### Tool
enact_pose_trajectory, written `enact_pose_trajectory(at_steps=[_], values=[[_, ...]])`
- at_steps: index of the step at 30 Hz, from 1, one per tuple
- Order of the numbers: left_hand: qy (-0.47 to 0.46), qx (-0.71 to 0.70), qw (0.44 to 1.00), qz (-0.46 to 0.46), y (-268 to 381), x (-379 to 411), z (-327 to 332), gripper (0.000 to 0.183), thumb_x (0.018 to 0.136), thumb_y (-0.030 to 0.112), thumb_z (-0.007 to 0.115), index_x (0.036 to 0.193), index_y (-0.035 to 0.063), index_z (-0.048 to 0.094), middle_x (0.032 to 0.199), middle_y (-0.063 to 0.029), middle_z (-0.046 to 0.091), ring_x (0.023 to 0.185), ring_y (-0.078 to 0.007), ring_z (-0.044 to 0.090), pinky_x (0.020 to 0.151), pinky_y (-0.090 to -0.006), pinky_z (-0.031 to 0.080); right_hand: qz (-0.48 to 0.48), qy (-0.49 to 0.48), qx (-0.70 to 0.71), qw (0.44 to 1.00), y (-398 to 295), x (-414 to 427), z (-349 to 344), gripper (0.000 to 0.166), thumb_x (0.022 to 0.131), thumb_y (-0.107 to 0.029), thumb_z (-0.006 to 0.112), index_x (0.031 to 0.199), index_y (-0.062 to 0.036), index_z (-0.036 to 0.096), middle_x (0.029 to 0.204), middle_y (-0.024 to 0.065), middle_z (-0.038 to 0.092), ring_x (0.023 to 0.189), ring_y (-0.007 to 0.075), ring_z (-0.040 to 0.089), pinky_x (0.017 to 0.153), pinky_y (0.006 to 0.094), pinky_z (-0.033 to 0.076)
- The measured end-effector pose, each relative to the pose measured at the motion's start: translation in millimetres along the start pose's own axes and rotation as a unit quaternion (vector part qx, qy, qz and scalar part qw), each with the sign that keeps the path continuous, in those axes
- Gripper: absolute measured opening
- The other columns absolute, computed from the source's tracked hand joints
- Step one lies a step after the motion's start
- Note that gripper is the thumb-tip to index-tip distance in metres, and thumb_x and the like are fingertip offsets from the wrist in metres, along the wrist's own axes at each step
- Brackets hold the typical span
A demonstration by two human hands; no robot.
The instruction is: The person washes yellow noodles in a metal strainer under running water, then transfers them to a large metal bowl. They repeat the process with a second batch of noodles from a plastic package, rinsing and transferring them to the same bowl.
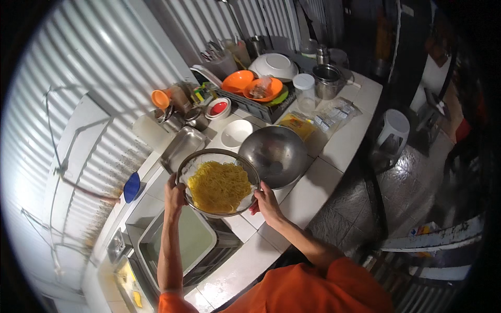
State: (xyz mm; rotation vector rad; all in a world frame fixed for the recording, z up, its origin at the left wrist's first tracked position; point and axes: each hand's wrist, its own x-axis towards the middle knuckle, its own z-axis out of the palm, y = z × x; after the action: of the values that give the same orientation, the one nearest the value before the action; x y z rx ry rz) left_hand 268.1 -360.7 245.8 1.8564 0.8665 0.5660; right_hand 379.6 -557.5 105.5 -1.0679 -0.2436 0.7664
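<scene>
Between my two hands is a round mesh strainer [252, 166], its metal rim gripped on opposite sides. My left hand [175, 192] has the left edge and my right hand [267, 202] the right edge. A mass of yellow noodles [219, 187] covers most of the strainer's inside. Just beyond it to the right stands a wide stainless steel bowl [274, 156], partly overlapped by the strainer's rim. Below and to the left, a rectangular basin [213, 238] holds cloudy greenish water [191, 242].
A white bowl [237, 134] and a steel tray [182, 146] sit behind the strainer. A grey crate [250, 105] carries orange bowls [238, 81]. Plastic packets [299, 124] and a lidded jar [304, 92] are on the tiled counter [313, 184]. A white stool [393, 127] stands on the floor at right.
</scene>
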Motion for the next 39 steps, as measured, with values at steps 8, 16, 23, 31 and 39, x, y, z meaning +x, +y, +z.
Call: enact_pose_trajectory(at_steps=[8, 16, 23, 31, 39], values=[[-0.021, 0.296, 0.949, 0.102, 40.1, 100.4, 112.5, 0.053, 0.068, 0.012, 0.046, 0.12, 0.006, 0.051, 0.091, -0.0199, 0.063, 0.065, -0.028, 0.061, 0.06, -0.0377, 0.047, 0.17, 0.028, 0.198, 0.965, -13.1, 62.9, -61.1, 0.012, 0.089, -0.015, 0.037, 0.098, -0.0081, 0.042, 0.058, 0.0024, 0.044, 0.039, 0.009, 0.04, 0.033, 0.0211, 0.036], [-0.108, 0.58, 0.806, 0.048, 100.4, 165.5, 244.8, 0.032, 0.068, 0.027, 0.055, 0.088, 0.0048, 0.066, 0.089, -0.019, 0.064, 0.086, -0.0333, 0.062, 0.077, -0.041, 0.048, 0.373, -0.074, 0.533, 0.756, 28.5, 104.9, -89.6, 0.01, 0.083, -0.006, 0.038, 0.074, -0.0046, 0.041, 0.056, 0.0002, 0.035, 0.043, 0.0067, 0.035, 0.038, 0.0162, 0.032], [-0.127, 0.655, 0.727, 0.16, 129.6, 138.4, 338.7, 0.024, 0.067, 0.022, 0.059, 0.081, 0.0041, 0.067, 0.082, -0.0159, 0.066, 0.079, -0.0282, 0.065, 0.068, -0.0365, 0.051, 0.447, -0.162, 0.632, 0.612, 47.5, 114.6, -78.6, 0.014, 0.085, -0.009, 0.045, 0.079, 0.0033, 0.042, 0.065, 0.0081, 0.045, 0.046, 0.0082, 0.042, 0.036, 0.0186, 0.036], [-0.086, 0.634, 0.735, 0.226, 150.7, 123.8, 269.2, 0.02, 0.067, 0.018, 0.054, 0.074, 0.0037, 0.066, 0.075, -0.0194, 0.063, 0.071, -0.0319, 0.064, 0.065, -0.0399, 0.051, 0.376, -0.209, 0.508, 0.746, 22.2, 105.3, -59.9, 0.007, 0.079, 0.004, 0.044, 0.081, 0.0001, 0.038, 0.065, 0.0122, 0.047, 0.048, 0.0115, 0.045, 0.038, 0.0208, 0.039], [0.047, 0.509, 0.851, 0.121, 105.0, 86.2, 118.4, 0.043, 0.068, 0.009, 0.047, 0.11, 0.007, 0.056, 0.083, -0.0236, 0.06, 0.078, -0.0391, 0.059, 0.07, -0.0458, 0.045, 0.326, -0.244, 0.106, 0.907, -30.8, 84.6, -79.1, 0.019, 0.088, -0.015, 0.045, 0.105, -0.0064, 0.044, 0.075, 0.0126, 0.061, 0.057, 0.0161, 0.059, 0.049, 0.0314, 0.053]])
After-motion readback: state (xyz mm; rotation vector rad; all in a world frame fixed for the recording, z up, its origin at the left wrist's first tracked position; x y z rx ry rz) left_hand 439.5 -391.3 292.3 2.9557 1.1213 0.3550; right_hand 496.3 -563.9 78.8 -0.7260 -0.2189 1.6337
